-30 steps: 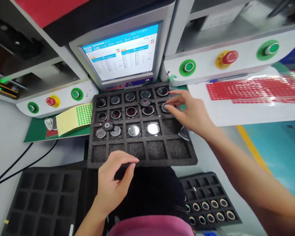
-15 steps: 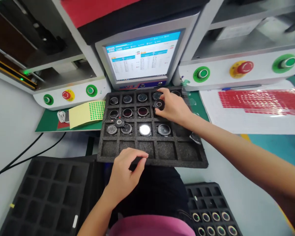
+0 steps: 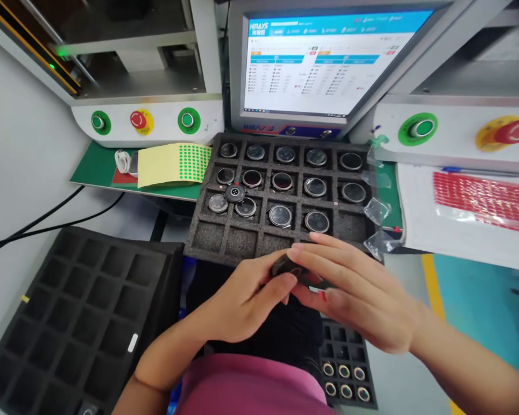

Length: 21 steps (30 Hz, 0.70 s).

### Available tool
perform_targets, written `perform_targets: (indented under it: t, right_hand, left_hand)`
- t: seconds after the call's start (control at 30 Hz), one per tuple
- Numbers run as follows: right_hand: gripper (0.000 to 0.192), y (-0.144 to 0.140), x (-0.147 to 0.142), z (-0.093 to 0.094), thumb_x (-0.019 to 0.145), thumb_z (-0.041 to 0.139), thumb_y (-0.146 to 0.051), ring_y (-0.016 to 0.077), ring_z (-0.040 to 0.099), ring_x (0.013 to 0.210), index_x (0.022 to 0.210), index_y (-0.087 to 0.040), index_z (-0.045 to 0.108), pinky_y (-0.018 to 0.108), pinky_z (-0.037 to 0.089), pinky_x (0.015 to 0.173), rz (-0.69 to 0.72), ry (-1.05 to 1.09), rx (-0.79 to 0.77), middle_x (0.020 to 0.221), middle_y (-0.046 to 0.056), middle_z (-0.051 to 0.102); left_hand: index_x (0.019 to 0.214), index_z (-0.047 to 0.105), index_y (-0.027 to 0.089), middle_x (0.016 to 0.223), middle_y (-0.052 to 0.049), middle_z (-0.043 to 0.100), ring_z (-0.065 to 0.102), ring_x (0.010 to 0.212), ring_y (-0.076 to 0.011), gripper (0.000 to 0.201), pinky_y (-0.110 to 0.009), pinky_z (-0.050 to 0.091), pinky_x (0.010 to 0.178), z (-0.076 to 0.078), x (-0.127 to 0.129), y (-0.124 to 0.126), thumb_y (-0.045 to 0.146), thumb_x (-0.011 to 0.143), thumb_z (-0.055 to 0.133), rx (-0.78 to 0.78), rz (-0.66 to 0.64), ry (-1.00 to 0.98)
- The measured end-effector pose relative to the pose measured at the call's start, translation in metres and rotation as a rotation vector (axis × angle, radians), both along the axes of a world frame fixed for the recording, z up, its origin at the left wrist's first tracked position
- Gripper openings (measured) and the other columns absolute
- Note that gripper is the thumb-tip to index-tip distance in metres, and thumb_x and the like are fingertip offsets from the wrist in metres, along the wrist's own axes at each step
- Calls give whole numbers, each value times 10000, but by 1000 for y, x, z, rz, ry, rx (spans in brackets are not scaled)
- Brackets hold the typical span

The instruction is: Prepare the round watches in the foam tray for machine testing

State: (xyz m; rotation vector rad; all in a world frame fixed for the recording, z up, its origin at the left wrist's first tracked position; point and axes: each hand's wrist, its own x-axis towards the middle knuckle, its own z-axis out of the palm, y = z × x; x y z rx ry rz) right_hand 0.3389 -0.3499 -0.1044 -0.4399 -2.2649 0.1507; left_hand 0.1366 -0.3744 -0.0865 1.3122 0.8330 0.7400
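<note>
Holding a small dark round part (image 3: pixel 294 270) between both hands, I am working at lower centre of the frame, just below the foam tray's near edge. At far left an empty black foam tray (image 3: pixel 69 323) is lying. My left hand (image 3: pixel 246 300) is pinching the part from the left; my right hand (image 3: pixel 354 294) is closing on it from the right, fingertips touching. Above, the foam tray (image 3: pixel 281 245) is carrying round watch cases, under a lit monitor (image 3: pixel 324 63).

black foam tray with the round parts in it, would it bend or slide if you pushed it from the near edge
The foam tray looks spongy and thick, so it probably flexes slightly rather than flops. Its rough surface likely grips, not slides. The round parts sit in pockets, so they should stay put.
</note>
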Motion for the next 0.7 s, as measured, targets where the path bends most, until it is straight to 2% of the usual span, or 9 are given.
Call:
perform_targets:
  t: [0.13,0.17,0.23,0.33,0.4,0.5,0.57,0.63,0.7]
  right_hand:
    - [208,-4,-1,-9,828,717,-102,210,665,1177,967,-205,601,434,539,1081,-70,73,-39,1190,94,713]
    - [262,-7,-4,-11,802,739,-94,197,672,1156,1003,-201,610,414,533,1088,-107,140,-61,1197,85,709]
    - [472,-12,-12,-15,746,754,-43,182,678,1116,1172,-179,603,382,534,1080,-184,309,-129,1209,83,701]
    - [750,-19,-23,-16,703,714,49,198,671,1098,1386,-192,521,388,568,990,-259,480,-314,1224,85,687]
    - [775,-22,-26,-15,709,690,72,220,667,1097,1403,-229,522,406,577,933,-255,494,-411,1218,86,681]
    - [747,-25,-27,-13,731,674,79,206,675,1067,1395,-234,530,368,573,919,-256,476,-489,1171,79,686]
    - [708,-27,-26,-12,748,667,85,173,685,1031,1370,-234,549,314,569,926,-284,490,-542,1134,59,692]
    - [681,-26,-23,-10,759,670,83,154,694,984,1350,-237,559,278,581,890,-266,518,-594,1083,40,698]
    - [684,-24,-20,-6,764,681,71,156,700,947,1356,-243,544,267,602,816,-182,520,-628,1021,25,704]
  left_hand:
    - [1226,653,186,1044,-73,703,639,960,-189,341,-356,466,1010,2,6,-5,369,1025,447,57,103,-16]
    - [1255,632,189,1098,-79,697,637,991,-190,342,-359,462,1023,1,6,-6,366,1023,453,45,106,-27]
    - [1309,576,182,1092,-86,696,638,896,-165,366,-326,515,908,-1,7,-8,377,1025,449,-15,101,-52]
    - [1258,564,150,856,-42,663,573,681,-116,346,-242,499,656,-4,5,-9,383,1029,447,-94,124,5]
    - [1207,582,142,803,-17,617,561,653,-100,298,-217,484,609,-5,3,-10,350,1022,476,-93,152,62]
    - [1197,616,164,944,-40,638,603,722,-96,260,-201,512,631,-6,5,-12,310,1000,530,-45,190,64]
    - [1200,642,188,1042,-57,667,644,840,-120,252,-214,535,723,-6,6,-13,297,990,554,-29,204,45]
    - [1226,652,200,1073,-65,695,663,939,-155,287,-250,541,826,-4,7,-13,324,976,583,-82,167,-13]
    - [1222,674,192,1075,-80,706,662,954,-177,343,-287,540,864,-1,6,-12,408,988,546,-162,91,-91]
